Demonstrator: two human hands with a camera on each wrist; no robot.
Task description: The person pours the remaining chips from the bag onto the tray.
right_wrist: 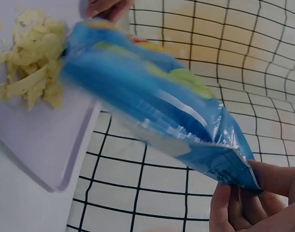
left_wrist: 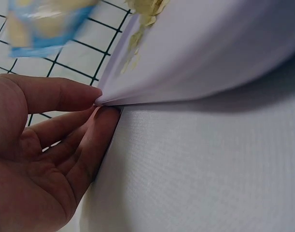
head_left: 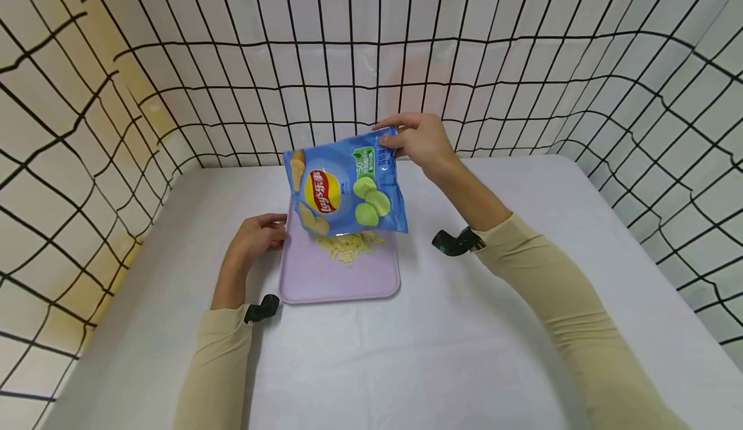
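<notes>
A blue Lay's chip bag (head_left: 348, 185) is held over the tray, tilted, by my right hand (head_left: 419, 140), which pinches it at its upper right corner. Below the bag a pile of broken potato chips (head_left: 347, 247) lies on the pale purple tray (head_left: 339, 287); the right wrist view shows the chips (right_wrist: 36, 63) next to the bag's lower end. My left hand (head_left: 258, 240) is at the tray's left edge. In the left wrist view, its thumb lies on top of the rim and a finger (left_wrist: 106, 123) beneath, pinching the tray.
The tray rests on a white-covered table (head_left: 348, 365). Black wire grid panels (head_left: 360, 49) with white behind them stand along the back and both sides. Dark wrist cameras (head_left: 455, 243) are strapped at both sleeve cuffs.
</notes>
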